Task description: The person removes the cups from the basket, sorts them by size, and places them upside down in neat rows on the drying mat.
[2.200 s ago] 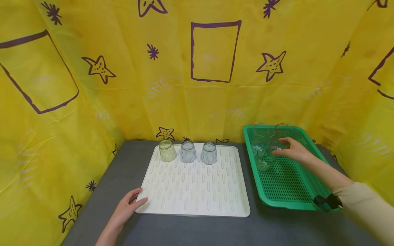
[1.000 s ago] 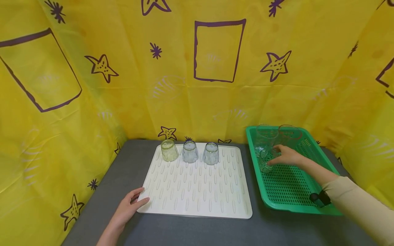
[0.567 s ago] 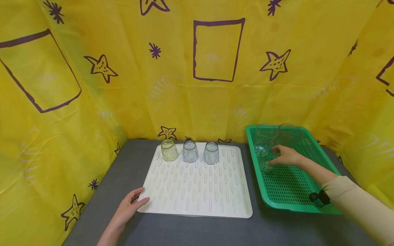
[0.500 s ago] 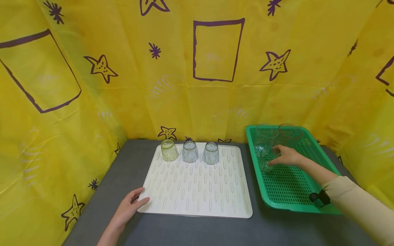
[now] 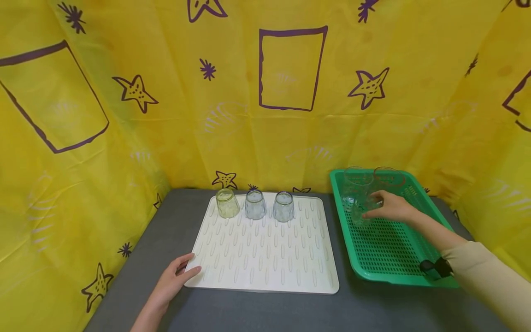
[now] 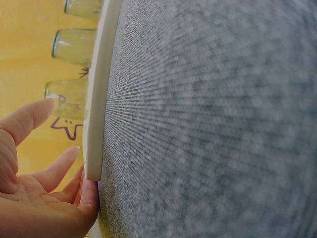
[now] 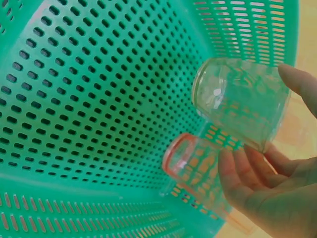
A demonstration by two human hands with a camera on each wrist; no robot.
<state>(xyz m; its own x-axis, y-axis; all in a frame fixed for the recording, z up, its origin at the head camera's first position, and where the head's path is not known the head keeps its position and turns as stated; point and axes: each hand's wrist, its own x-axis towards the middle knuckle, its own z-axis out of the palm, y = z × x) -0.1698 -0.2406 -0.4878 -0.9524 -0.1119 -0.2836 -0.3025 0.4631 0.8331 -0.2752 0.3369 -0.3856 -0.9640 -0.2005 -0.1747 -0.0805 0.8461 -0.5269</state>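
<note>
My right hand (image 5: 392, 207) reaches into the green basket (image 5: 353, 258) and grips a clear drinking glass (image 7: 237, 96) between thumb and fingers near its rim. Behind that glass, also in the basket, stand a taller clear glass (image 5: 359, 177) and a red-tinted glass (image 7: 184, 161). My left hand (image 5: 172, 279) rests at the near left corner of the white ribbed mat (image 5: 265, 263), fingers apart and touching its edge. Three tumblers stand upside down in a row along the mat's far edge: a yellowish one (image 5: 227, 207), a pale blue one (image 5: 255, 207) and another bluish one (image 5: 284, 210).
The dark grey tabletop (image 5: 257, 311) shows around the mat and basket. A yellow cloth (image 5: 232, 129) with purple starfish drawings hangs behind and along both sides. The basket's raised rim stands close to the mat's right edge.
Over the last half second my right hand has risen a little, and the clear glass in its grip has moved up with it. The left hand and the tumblers on the mat stay put.
</note>
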